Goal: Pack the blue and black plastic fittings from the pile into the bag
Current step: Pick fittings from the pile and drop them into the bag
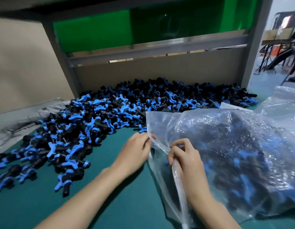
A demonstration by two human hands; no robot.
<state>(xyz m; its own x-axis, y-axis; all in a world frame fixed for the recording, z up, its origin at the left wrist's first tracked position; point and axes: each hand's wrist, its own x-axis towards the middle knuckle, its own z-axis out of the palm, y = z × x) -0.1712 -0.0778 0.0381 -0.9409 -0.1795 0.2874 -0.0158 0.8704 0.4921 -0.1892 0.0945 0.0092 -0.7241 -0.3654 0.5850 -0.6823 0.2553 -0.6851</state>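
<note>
Clear plastic at the mouth of the bag (226, 154) is pinched by our left hand (135, 152) and right hand (184, 159), fingers curled, so we judge we must spread it before scooping fittings from the pile (94, 123) left of it.

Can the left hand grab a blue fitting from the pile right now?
Probably yes: the pile lies close beside the left hand with only bare mat between, but it must first let go of the bag edge.
</note>
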